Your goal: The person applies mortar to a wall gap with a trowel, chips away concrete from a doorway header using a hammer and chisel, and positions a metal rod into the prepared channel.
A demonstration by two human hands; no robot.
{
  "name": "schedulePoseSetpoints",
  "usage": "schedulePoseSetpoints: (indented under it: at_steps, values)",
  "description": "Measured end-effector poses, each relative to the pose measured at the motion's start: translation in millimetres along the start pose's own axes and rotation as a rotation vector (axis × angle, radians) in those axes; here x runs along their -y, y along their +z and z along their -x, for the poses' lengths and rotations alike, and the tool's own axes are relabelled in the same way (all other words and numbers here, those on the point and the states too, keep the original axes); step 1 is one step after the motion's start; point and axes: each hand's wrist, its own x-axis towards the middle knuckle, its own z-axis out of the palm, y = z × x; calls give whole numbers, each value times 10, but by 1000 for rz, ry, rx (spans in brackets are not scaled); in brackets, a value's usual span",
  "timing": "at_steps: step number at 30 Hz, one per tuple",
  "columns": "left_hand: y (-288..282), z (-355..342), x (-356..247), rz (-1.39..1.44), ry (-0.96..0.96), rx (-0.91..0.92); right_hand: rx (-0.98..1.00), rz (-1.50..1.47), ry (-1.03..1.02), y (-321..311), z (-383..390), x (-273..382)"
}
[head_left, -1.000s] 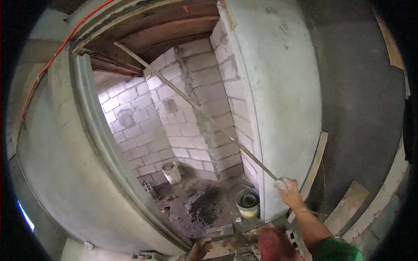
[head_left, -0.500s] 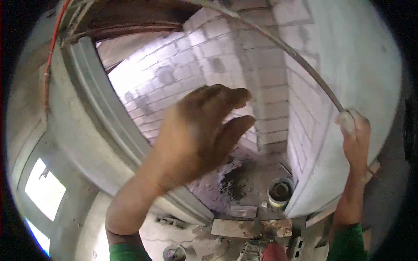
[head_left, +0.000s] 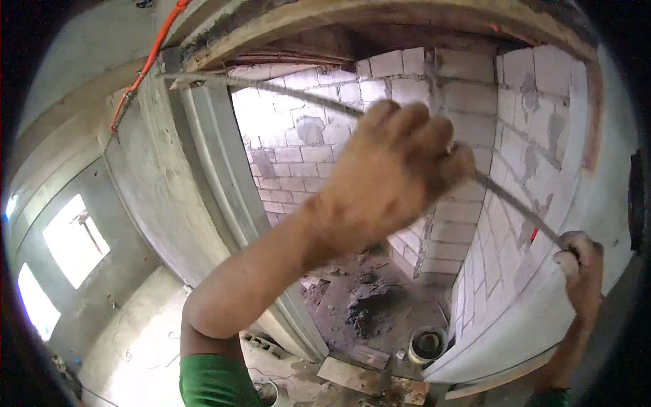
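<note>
A long, thin, dull bar (head_left: pixel 515 203) runs diagonally across the doorway, from its upper left corner, by the plastered jamb (head_left: pixel 203 142), down to the right. My left hand (head_left: pixel 397 169) is raised in front of the opening, its fingers wrapped round the middle stretch of the bar. My right hand (head_left: pixel 578 261) grips the bar's lower end beside the right-hand plastered wall (head_left: pixel 515 339). The bar's far end rests at or near the top of the jamb; whether it touches is unclear.
Inside are block walls (head_left: pixel 454 217), a dark rubble pile (head_left: pixel 369 305) and a bucket (head_left: pixel 415 354). Boards (head_left: pixel 346 373) lie at the threshold. An orange conduit (head_left: pixel 156 47) runs up the upper left. Windows (head_left: pixel 74 230) are in the left wall.
My left hand has risen from low in view, open half a second ago, and closed on the bar. My right hand still holds the bar. The view has shifted.
</note>
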Motion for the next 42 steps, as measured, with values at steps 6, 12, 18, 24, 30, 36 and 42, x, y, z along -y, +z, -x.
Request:
schedulePoseSetpoints:
  at_steps: [6, 12, 18, 24, 30, 36, 42]
  values:
    - [-244, -481, 1391, -108, 10, -97, -74, 524, -50, -1046, -408, -1359]
    - [-282, -531, 1977, -85, -163, -106, -360, 775, -192, -1832, -1083, -749]
    - [-159, -686, 2290, -379, 69, -31, -394, 772, 0, -2324, -1271, -1575]
    - [-226, -239, 2911, -259, -138, 24, -437, 815, -1, -2137, -1893, -1008]
    - [-66, -395, 3140, -360, -68, -65, -469, 1099, -35, -2379, -2164, -1148]
    - [16, -633, 3007, -203, -408, -61, -483, 788, 101, -2523, -2506, -1331]
    - [-434, -267, 3575, -181, -567, 66, -284, 986, -154, -2479, -3201, -1367]
